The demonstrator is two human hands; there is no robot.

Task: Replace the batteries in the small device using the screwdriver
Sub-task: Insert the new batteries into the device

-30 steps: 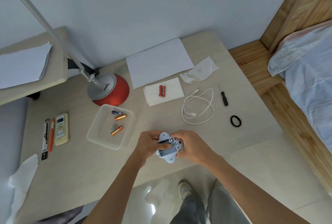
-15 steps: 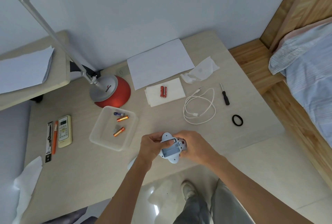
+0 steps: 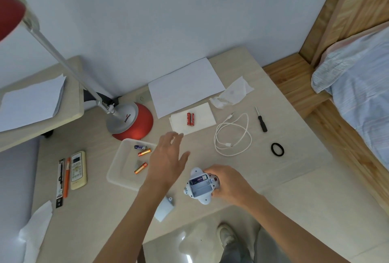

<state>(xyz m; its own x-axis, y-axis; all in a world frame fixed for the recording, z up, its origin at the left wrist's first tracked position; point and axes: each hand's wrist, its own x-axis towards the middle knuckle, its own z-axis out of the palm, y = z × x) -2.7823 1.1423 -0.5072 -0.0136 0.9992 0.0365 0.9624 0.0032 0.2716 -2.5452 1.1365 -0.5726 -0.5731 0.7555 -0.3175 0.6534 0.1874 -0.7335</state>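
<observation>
My right hand (image 3: 229,184) grips the small pale-blue plastic device (image 3: 200,187), its open battery bay facing up with one cell seated. My left hand (image 3: 168,161) hovers with fingers spread, holding nothing. Just beyond its fingertips two red batteries (image 3: 190,119) lie on a white napkin (image 3: 204,115). The black-handled screwdriver (image 3: 261,121) lies well beyond my right hand on the worktop (image 3: 294,136).

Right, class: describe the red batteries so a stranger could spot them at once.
Find the lamp's red base on the desk. Right of it lies a folded white tissue carrying two batteries side by side. Only these are red; those in the tray are orange or blue.
</observation>
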